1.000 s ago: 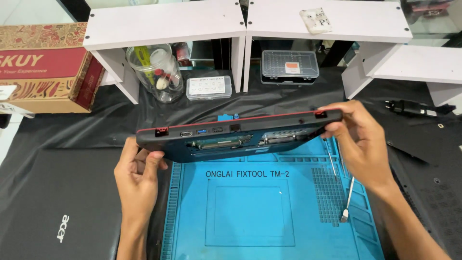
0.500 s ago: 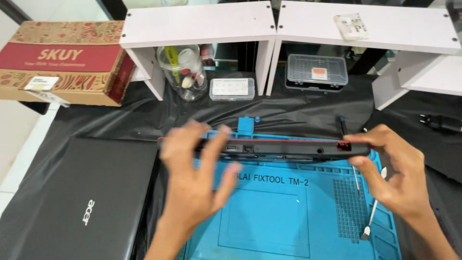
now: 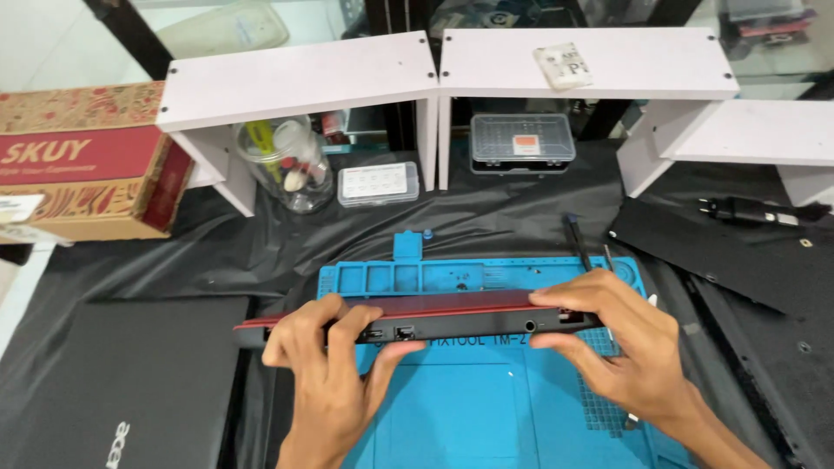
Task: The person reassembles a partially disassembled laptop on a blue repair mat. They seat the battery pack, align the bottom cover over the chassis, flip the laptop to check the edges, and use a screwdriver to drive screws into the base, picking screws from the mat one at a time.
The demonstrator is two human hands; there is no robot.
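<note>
While both hands, left (image 3: 334, 369) and right (image 3: 621, 347), closed around red-edged laptop (image 3: 434, 317): glass jar (image 3: 282, 165) of small oddments behind.

Slim red-and-black laptop body (image 3: 452, 317): seen edge-on, top & underside hidden; left end covered by left hand (image 3: 326, 365). Right hand (image 3: 621, 347) hides right corner. Blue silicone repair mat (image 3: 486, 408) cut off at bottom edge, partly hidden. Black closed laptop (image 3: 122, 382) cropped bottom-left. Clear glass jar (image 3: 282, 165) contents too small to tell.
</note>
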